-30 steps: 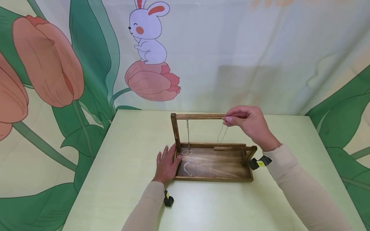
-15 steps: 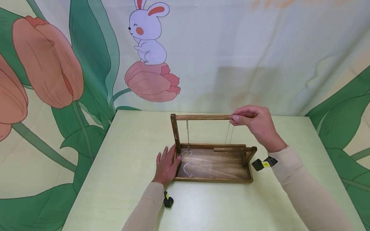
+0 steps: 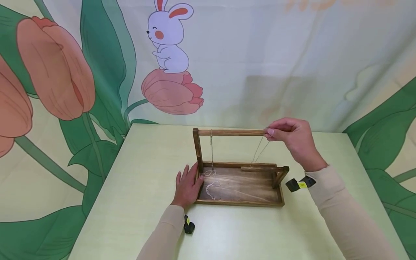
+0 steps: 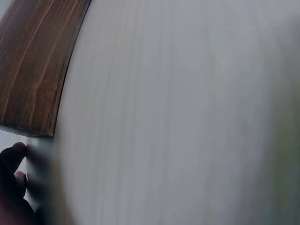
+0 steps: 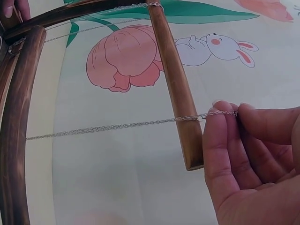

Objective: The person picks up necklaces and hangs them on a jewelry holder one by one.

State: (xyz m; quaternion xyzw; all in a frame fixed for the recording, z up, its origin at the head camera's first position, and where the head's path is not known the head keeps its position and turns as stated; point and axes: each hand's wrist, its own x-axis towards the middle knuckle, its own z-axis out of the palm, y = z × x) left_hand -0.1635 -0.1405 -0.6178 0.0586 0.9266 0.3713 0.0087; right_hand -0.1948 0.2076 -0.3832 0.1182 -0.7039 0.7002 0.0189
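Wooden bar [image 3: 234,132]; axis left-right; free end right; right fingers [image 5: 218,157] pinch chain [image 5: 117,126]

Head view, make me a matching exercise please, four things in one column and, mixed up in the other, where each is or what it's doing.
Column one
1. Left hand
2. Right hand
3. Wooden tray
4. Rabbit

Column two
A. Brown, on the pale tabletop
B. Printed on the backdrop, above a pink tulip
C. Resting at the tray's left end
D. Pinching a chain by the upper bar

Right pairs: 1-C, 2-D, 3-A, 4-B
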